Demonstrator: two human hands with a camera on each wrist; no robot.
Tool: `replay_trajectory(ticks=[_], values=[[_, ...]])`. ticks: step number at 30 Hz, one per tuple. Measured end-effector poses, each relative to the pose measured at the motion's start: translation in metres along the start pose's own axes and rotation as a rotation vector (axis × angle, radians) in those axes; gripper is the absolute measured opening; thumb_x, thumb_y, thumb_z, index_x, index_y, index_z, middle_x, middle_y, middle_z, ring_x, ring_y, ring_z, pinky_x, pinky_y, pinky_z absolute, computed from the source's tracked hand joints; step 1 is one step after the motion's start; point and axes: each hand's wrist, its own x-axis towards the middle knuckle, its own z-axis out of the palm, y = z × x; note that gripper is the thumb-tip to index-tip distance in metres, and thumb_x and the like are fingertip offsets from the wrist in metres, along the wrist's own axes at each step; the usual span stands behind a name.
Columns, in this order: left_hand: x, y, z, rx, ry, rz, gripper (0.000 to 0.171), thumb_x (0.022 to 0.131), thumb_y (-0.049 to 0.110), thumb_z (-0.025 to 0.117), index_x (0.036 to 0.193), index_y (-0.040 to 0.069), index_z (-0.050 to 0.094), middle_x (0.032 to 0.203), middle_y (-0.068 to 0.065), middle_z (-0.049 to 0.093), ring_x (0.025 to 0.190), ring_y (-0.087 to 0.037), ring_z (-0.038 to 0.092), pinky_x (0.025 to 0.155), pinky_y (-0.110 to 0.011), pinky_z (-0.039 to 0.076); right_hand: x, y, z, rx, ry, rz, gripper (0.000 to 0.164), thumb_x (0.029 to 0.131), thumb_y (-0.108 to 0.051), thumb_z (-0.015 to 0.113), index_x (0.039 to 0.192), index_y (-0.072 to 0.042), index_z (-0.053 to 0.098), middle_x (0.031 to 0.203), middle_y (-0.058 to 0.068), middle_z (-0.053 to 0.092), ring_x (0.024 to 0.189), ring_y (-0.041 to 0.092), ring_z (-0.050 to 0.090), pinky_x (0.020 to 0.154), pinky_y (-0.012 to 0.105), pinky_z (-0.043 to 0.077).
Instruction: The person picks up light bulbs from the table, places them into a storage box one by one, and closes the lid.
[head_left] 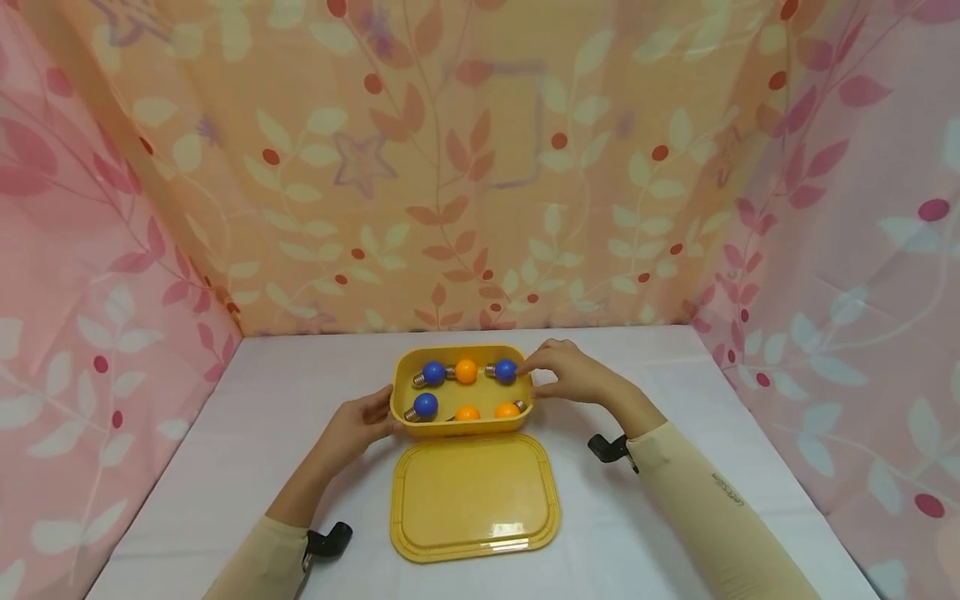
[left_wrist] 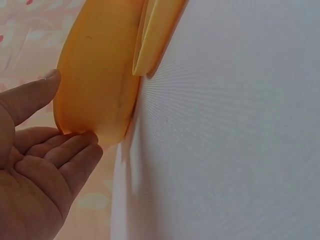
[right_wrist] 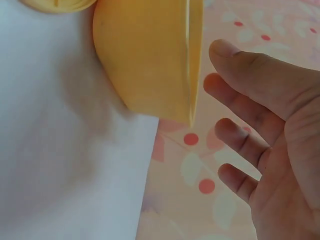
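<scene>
A yellow plastic box [head_left: 463, 429] stands uncovered on the white table. Three blue and three orange light bulbs lie inside, among them a blue bulb [head_left: 506, 371] in the far right corner and an orange bulb [head_left: 507, 410] nearer me. My left hand [head_left: 362, 425] touches the box's left end, its thumb by the rim and its outstretched fingers against the wall [left_wrist: 100, 75]. At the other end, my right hand [head_left: 573, 373] reaches to the rim with fingers spread, the index fingertip close beside that blue bulb. Nothing lies in its grasp in the right wrist view.
The yellow lid [head_left: 474, 497] lies flat on the table [head_left: 630, 533], just in front of the box. Leaf-patterned cloth [head_left: 465, 167] hangs behind the table and along both sides. A black wrist device [head_left: 327, 542] sticks out from the left sleeve, another [head_left: 609, 448] from the right.
</scene>
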Motion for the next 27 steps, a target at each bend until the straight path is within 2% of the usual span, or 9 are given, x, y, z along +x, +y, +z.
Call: replay_trajectory(ticks=[6, 11, 14, 19, 23, 27], values=[[-0.001, -0.004, 0.001, -0.010, -0.005, 0.009, 0.081, 0.092, 0.031, 0.079, 0.158, 0.007, 0.038, 0.157, -0.011, 0.047, 0.138, -0.028, 0.054, 0.102, -0.031, 0.054, -0.025, 0.004, -0.001, 0.038, 0.078, 0.036, 0.043, 0.089, -0.028, 0.083, 0.130, -0.021, 0.072, 0.126, -0.010, 0.070, 0.120, 0.017, 0.053, 0.107, 0.047, 0.038], [0.000, 0.002, 0.000, 0.020, 0.016, 0.009, 0.080, 0.093, 0.032, 0.078, 0.158, 0.008, 0.039, 0.154, -0.011, 0.051, 0.136, -0.028, 0.056, 0.102, -0.034, 0.054, -0.042, 0.009, 0.004, 0.053, 0.162, 0.047, 0.046, 0.087, -0.030, 0.084, 0.131, -0.024, 0.070, 0.126, -0.009, 0.070, 0.121, 0.018, 0.054, 0.108, 0.047, 0.038], [0.001, 0.005, 0.001, 0.023, 0.003, 0.013, 0.081, 0.094, 0.031, 0.077, 0.159, 0.008, 0.036, 0.153, -0.014, 0.052, 0.136, -0.030, 0.056, 0.102, -0.036, 0.055, -0.052, 0.012, 0.009, 0.074, 0.206, 0.061, 0.049, 0.086, -0.029, 0.085, 0.132, -0.021, 0.070, 0.128, -0.007, 0.069, 0.122, 0.020, 0.054, 0.109, 0.050, 0.038], [-0.002, 0.005, 0.003, 0.011, -0.003, 0.003, 0.084, 0.092, 0.034, 0.079, 0.160, 0.009, 0.035, 0.153, -0.015, 0.052, 0.137, -0.031, 0.054, 0.099, -0.033, 0.056, -0.065, 0.012, 0.019, 0.150, 0.231, 0.119, 0.054, 0.085, -0.029, 0.086, 0.136, -0.018, 0.068, 0.134, -0.005, 0.067, 0.127, 0.024, 0.053, 0.113, 0.055, 0.036], [-0.006, 0.004, 0.004, 0.031, 0.002, 0.030, 0.085, 0.093, 0.038, 0.077, 0.160, 0.010, 0.034, 0.156, -0.013, 0.049, 0.139, -0.030, 0.053, 0.100, -0.032, 0.056, -0.076, 0.010, 0.027, 0.207, 0.245, 0.152, 0.058, 0.084, -0.031, 0.086, 0.138, -0.020, 0.066, 0.138, -0.004, 0.064, 0.129, 0.026, 0.053, 0.113, 0.059, 0.039], [-0.014, 0.003, 0.002, 0.090, -0.004, 0.049, 0.082, 0.095, 0.038, 0.074, 0.160, 0.008, 0.034, 0.157, -0.012, 0.047, 0.140, -0.032, 0.052, 0.103, -0.038, 0.054, -0.088, 0.010, 0.036, 0.247, 0.251, 0.141, 0.060, 0.083, -0.028, 0.087, 0.139, -0.023, 0.065, 0.140, -0.006, 0.063, 0.132, 0.025, 0.052, 0.112, 0.058, 0.043]])
